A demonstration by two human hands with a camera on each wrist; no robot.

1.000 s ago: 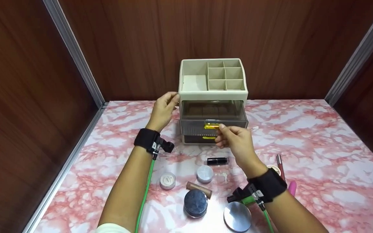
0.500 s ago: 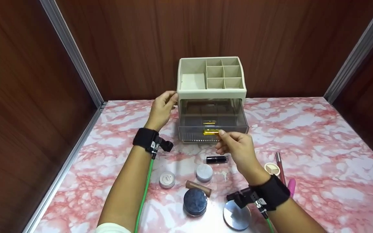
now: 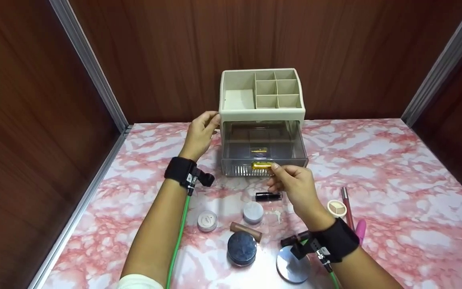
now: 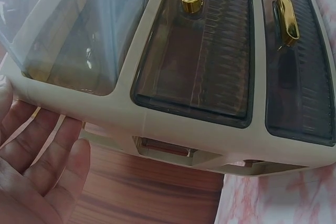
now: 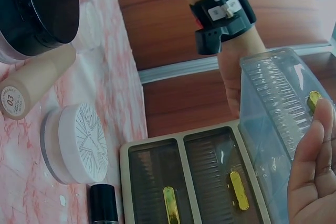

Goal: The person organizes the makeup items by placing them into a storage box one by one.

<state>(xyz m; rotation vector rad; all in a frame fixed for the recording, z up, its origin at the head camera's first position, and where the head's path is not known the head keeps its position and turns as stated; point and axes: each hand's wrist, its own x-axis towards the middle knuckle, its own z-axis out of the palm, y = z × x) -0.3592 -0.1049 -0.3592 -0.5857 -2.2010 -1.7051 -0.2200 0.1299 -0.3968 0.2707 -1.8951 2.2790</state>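
A cream cosmetics organizer with a divided top stands at the back of the table. Its top smoky clear drawer is pulled well out and hangs over the lower ones. My right hand pinches the gold handle of this drawer between thumb and fingers. At the organizer's upper left side is my left hand. In the left wrist view, its relaxed fingers rest along the side wall, with the thumb by the front edge. Two lower drawers with gold handles are closed.
Nearer on the marbled table lie a black tube, two small jars, a beige tube, a dark round jar and a silver round case. Right of my right hand are a round palette, a lip gloss and a pink item.
My right hand has drawn the top drawer further out toward me by its handle, mostly in the first half second. The left hand has stayed at the organizer's side.
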